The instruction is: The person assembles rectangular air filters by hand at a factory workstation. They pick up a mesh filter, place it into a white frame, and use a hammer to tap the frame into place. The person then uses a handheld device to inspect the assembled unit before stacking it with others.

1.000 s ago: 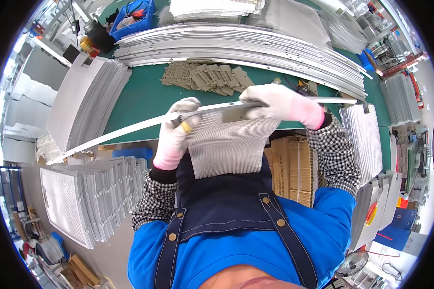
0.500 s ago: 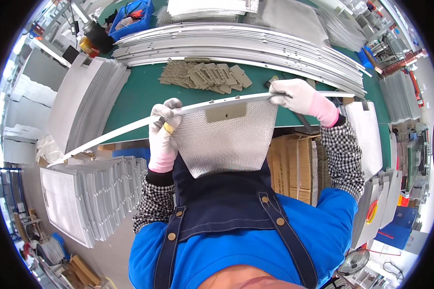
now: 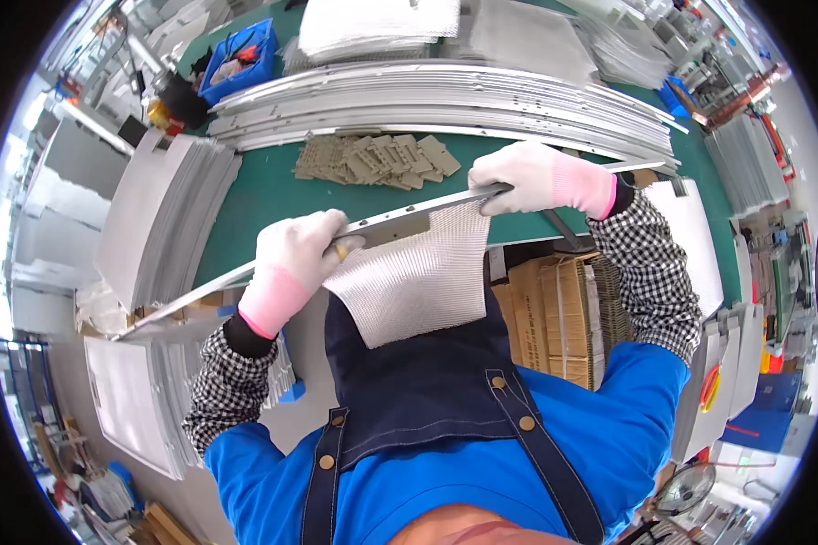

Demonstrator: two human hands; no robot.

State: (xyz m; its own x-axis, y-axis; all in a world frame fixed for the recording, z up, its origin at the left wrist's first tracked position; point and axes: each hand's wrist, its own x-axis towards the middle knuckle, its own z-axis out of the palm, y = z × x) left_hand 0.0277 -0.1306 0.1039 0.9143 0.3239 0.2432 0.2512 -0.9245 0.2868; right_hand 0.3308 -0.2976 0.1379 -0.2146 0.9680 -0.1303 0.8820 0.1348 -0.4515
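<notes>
My left hand [image 3: 300, 250], in a white glove with a pink cuff, is closed round a long thin metal strip [image 3: 395, 218]. Its fingertips also lie by the upper left corner of a silvery mesh sheet [image 3: 418, 286]. My right hand [image 3: 523, 180], gloved alike, pinches the same strip farther right, at the sheet's upper right corner. The strip runs slanting across in front of me, with small dark holes along it. The mesh sheet hangs below it, bent, with a notch in its top edge. A beige plate [image 3: 409, 229] shows partly in that notch.
Beyond the strip, flat beige plates [image 3: 377, 161] lie piled on the green table [image 3: 264, 186], before a stack of long metal strips [image 3: 427, 100]. Mesh sheets [image 3: 150, 222] stand stacked at left, above framed panels [image 3: 132, 395]. Cardboard boxes [image 3: 545, 318] stand at right below the table edge.
My left hand has turned over the strip and moved left and down. My right hand has shifted left along with the sheet's right corner. The strip and mesh sheet are now tilted and bent.
</notes>
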